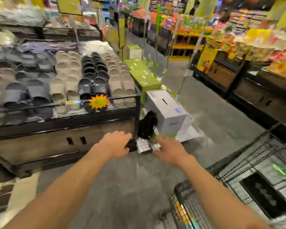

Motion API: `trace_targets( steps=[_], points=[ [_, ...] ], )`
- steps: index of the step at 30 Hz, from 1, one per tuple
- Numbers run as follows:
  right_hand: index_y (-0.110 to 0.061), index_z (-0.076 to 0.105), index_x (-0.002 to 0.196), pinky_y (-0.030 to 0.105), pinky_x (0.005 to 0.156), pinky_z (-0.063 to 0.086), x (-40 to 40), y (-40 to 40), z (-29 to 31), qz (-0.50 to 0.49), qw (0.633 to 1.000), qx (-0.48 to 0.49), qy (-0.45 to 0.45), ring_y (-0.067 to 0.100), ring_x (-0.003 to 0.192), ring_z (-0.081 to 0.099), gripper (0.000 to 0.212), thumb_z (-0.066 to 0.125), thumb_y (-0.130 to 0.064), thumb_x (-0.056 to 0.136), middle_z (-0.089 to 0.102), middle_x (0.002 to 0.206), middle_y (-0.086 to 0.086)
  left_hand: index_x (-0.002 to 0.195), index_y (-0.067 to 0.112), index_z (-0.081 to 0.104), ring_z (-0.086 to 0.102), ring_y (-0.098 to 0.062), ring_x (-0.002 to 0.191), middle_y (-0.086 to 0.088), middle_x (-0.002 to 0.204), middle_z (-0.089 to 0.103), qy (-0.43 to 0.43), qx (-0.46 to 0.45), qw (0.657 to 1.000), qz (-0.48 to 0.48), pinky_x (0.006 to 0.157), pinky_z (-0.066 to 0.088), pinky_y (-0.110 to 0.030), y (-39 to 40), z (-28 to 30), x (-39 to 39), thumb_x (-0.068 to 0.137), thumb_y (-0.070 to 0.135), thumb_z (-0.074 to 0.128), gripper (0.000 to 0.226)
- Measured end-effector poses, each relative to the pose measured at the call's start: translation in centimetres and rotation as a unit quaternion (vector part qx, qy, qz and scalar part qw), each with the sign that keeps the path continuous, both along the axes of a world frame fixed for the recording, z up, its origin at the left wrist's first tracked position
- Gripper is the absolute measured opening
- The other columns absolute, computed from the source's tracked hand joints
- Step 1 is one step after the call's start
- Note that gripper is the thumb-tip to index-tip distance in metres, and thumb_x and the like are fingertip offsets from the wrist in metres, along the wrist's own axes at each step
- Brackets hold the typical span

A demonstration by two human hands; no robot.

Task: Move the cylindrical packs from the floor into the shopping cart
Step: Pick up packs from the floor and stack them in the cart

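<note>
Two hands (117,142), one shopping cart (238,187), one white box (168,113).

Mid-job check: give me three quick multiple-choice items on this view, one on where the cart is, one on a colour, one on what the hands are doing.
1. Where is the shopping cart?
A. lower right of the view
B. far left by the slippers
C. behind the white box

2. What colour are the flat boxes beside the slipper display?
A. red
B. green
C. blue

3. How are the left hand and right hand?
A. gripping the cart handle
B. lifting a slipper
C. reaching toward the packs on the floor

Answers: 1 A, its wire basket fills that corner. 2 B, their tops are green. 3 C, both arms stretch to the silvery packs; blur hides any grip.
</note>
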State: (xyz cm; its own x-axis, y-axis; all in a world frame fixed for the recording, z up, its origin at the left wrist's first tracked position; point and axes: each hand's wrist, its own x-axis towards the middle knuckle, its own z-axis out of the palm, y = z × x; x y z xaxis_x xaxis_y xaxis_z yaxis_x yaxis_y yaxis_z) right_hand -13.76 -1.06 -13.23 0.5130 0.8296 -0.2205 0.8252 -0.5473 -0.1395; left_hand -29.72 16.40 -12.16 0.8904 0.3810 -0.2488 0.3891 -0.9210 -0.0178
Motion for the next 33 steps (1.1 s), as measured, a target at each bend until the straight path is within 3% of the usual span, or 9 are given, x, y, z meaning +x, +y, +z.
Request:
trace_targets(
  steps=[3, 8, 15, 18, 29, 33],
  points=[
    [-0.025, 0.051, 0.138, 0.045, 0.098, 0.047, -5.6, 8.1, 1.2, 0.102, 0.995, 0.008, -0.014, 0.035, 0.121, 0.056, 0.047, 0.055, -0.047, 0.097, 0.058, 0.13, 0.008, 0.137, 0.023, 0.044, 0.053, -0.03, 0.126, -0.006, 0.132, 0.056, -0.012, 0.004, 0.996, 0.085, 0.101, 0.047, -0.047, 5.2, 0.6, -8.2, 0.097, 0.045, 0.052, 0.046],
    [-0.026, 0.052, 0.136, 0.047, 0.101, 0.044, -17.6, 21.4, 2.2, 0.251, 0.967, 0.009, -0.037, 0.035, 0.122, 0.056, 0.047, 0.053, -0.049, 0.096, 0.058, 0.13, 0.009, 0.14, 0.021, 0.041, 0.054, -0.031, 0.126, -0.007, 0.134, 0.054, -0.002, 0.013, 0.976, 0.217, 0.097, 0.047, -0.045, 12.7, 0.8, -23.3, 0.097, 0.044, 0.051, 0.05],
    [-0.027, 0.05, 0.139, 0.048, 0.1, 0.045, -35.9, 35.8, 2.7, 0.436, 0.898, 0.006, -0.052, 0.034, 0.123, 0.055, 0.049, 0.051, -0.052, 0.097, 0.057, 0.134, 0.007, 0.136, 0.021, 0.046, 0.057, -0.03, 0.122, -0.007, 0.13, 0.057, -0.044, 0.007, 0.905, 0.423, 0.096, 0.051, -0.043, 18.3, -1.1, -44.9, 0.095, 0.045, 0.051, 0.048],
    [-0.026, 0.051, 0.136, 0.046, 0.097, 0.046, -43.0, 39.8, 2.2, 0.497, 0.866, -0.002, -0.046, 0.033, 0.12, 0.057, 0.045, 0.052, -0.049, 0.098, 0.058, 0.129, 0.007, 0.143, 0.02, 0.043, 0.057, -0.03, 0.123, -0.009, 0.135, 0.057, -0.041, -0.006, 0.871, 0.49, 0.095, 0.051, -0.041, 18.2, -2.0, -52.2, 0.096, 0.045, 0.053, 0.054],
    [-0.03, 0.051, 0.138, 0.046, 0.091, 0.054, -62.3, 51.3, -1.7, 0.675, 0.736, -0.038, -0.028, 0.025, 0.108, 0.062, 0.046, 0.053, -0.051, 0.097, 0.062, 0.123, 0.003, 0.143, 0.026, 0.043, 0.055, -0.03, 0.126, -0.007, 0.135, 0.057, -0.021, -0.038, 0.745, 0.666, 0.095, 0.048, -0.043, 19.7, -5.0, -66.2, 0.094, 0.045, 0.055, 0.054],
    [-0.029, 0.051, 0.139, 0.043, 0.094, 0.049, -66.8, 56.9, -3.0, 0.714, 0.699, -0.041, -0.026, 0.028, 0.116, 0.059, 0.046, 0.052, -0.049, 0.098, 0.06, 0.126, 0.004, 0.143, 0.024, 0.045, 0.053, -0.029, 0.129, -0.005, 0.141, 0.055, -0.044, -0.052, 0.699, 0.712, 0.098, 0.047, -0.042, 23.0, -5.7, -69.0, 0.096, 0.044, 0.055, 0.052]
  ],
)
